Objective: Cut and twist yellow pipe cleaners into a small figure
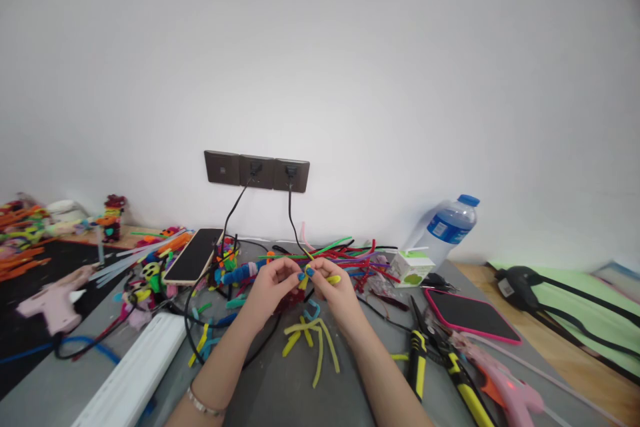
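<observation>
My left hand (pixel 281 281) and my right hand (pixel 327 283) meet over the middle of the table. Both pinch a small yellow pipe cleaner (pixel 304 281) between thumb and fingertips. One yellow end sticks out on the right-hand side, by the curled fingers. Just below my hands lie several loose yellow pipe cleaner pieces (pixel 320 340), some bent. A light blue bent piece (pixel 312 309) rests close to them. Behind my hands is a heap of pipe cleaners (pixel 350 257) in red, purple and green, partly hidden by my fingers.
Yellow-black pliers (pixel 453 360), a pink glue gun (pixel 505 380) and a pink-edged phone (pixel 473 315) lie to the right. A water bottle (pixel 447 230) leans against the wall beside a small carton (pixel 411 268). At left are a white power strip (pixel 133 373), another phone (pixel 195 255) and another glue gun (pixel 55 300).
</observation>
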